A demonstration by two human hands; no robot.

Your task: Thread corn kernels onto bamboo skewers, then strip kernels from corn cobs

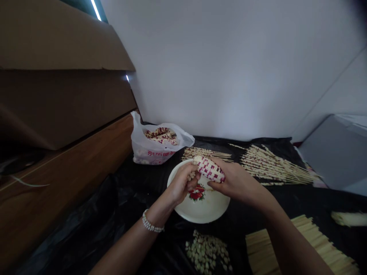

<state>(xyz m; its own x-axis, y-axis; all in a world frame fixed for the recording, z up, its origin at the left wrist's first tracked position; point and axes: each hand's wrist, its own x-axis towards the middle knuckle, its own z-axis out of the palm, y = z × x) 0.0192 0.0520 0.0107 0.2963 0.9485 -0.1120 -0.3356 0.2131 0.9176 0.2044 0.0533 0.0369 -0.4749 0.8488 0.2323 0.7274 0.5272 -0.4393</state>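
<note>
An ear of corn (210,169) with white and purple kernels is gripped in my right hand (236,181), tilted over a white basin (200,215) with a red flower print. My left hand (182,183), wearing a beaded bracelet (150,225), is closed at the ear's left end. Pale corn kernels (191,176) show between its fingers. A thin stick crosses the basin just below the hands; where its ends lie is hard to make out.
Beyond the basin, a white plastic bag (151,154) holds more corn. Kernel-threaded skewers (266,164) lie at right. Loose kernels (206,252) and bare sticks (312,244) are in front, on black plastic sheeting (123,214). A pale cob (348,219) lies far right.
</note>
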